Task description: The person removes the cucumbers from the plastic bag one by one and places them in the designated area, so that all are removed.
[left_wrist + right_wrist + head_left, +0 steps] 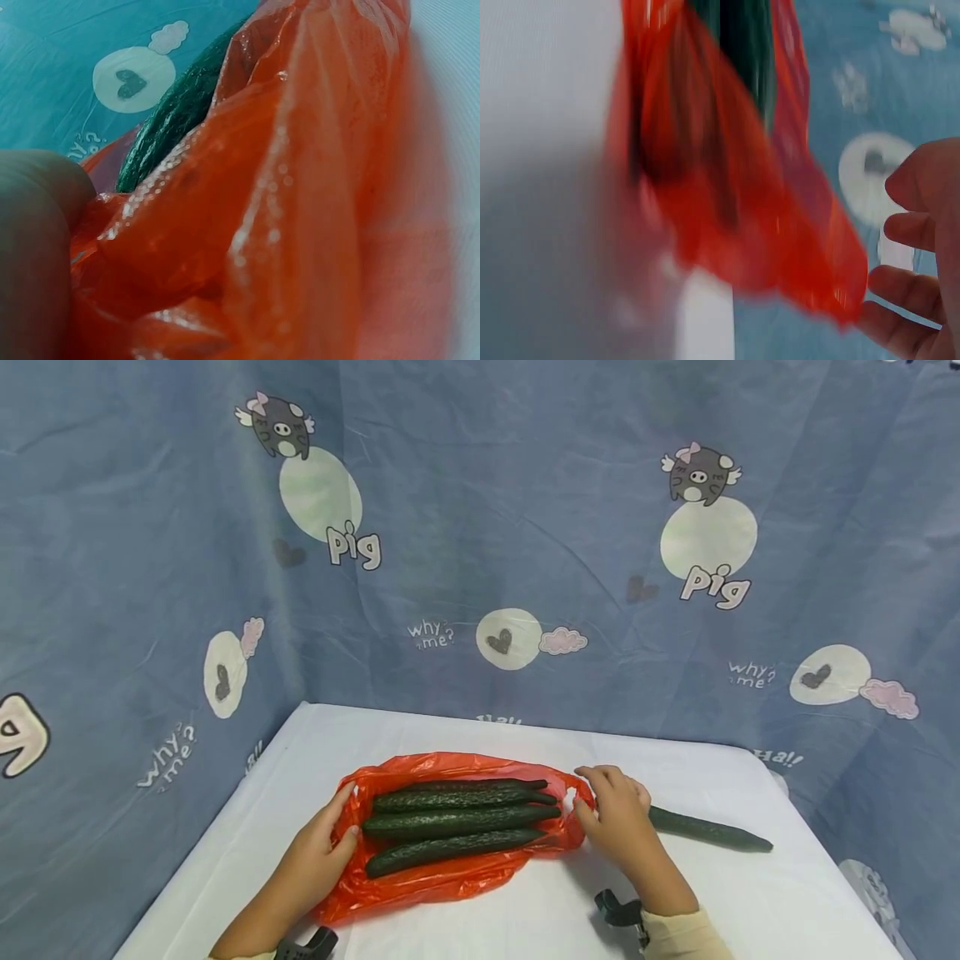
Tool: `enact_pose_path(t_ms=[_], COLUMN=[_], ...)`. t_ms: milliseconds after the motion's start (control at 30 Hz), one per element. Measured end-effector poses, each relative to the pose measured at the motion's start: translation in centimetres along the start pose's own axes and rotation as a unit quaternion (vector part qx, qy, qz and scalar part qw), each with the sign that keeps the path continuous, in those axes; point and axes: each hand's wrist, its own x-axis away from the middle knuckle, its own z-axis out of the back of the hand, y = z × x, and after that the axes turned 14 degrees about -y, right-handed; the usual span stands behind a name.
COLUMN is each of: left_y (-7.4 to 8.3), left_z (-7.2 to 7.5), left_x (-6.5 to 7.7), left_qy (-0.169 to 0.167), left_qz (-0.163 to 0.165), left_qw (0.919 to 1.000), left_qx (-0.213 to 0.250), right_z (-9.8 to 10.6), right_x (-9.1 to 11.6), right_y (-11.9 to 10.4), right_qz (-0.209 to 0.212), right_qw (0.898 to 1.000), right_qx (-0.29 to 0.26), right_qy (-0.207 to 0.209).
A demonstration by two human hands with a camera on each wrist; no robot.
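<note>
The left end of a crumpled, translucent red plastic bag (465, 887) is grasped by the left hand (318, 856); the right hand (621, 822) is held, fingers released, at the other end. Long dark-green cucumbers (465, 821) are held inside, the rearmost partly hidden. A lone cucumber (712, 831), its left end covered, is laid toward the right edge of the white-covered counter (787, 902), whose near edge is cut off. "Pig" and "why me?" are printed on the blue curtain (450, 485).

Blue fabric (465, 460) printed with cartoon pigs (283, 430) and pale ovals (708, 537) hangs across the upper frame and both sides, behind a white-covered table (712, 777) at lower centre.
</note>
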Motion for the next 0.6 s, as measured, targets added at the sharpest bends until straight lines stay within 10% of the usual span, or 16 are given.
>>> enact_pose_path(t_ms=[600], left_y=[-0.3], left_z=[-0.2], left_x=[-0.1], left_qy=[0.001], left_qz=[0.006], left_qw=[0.9999], left_qx=[-0.012], right_z=[-3.9], right_x=[-1.8], right_y=[-9.8], right_qz=[0.097], right_qw=[0.985], right_qx=[0.044], right_qy=[-0.137])
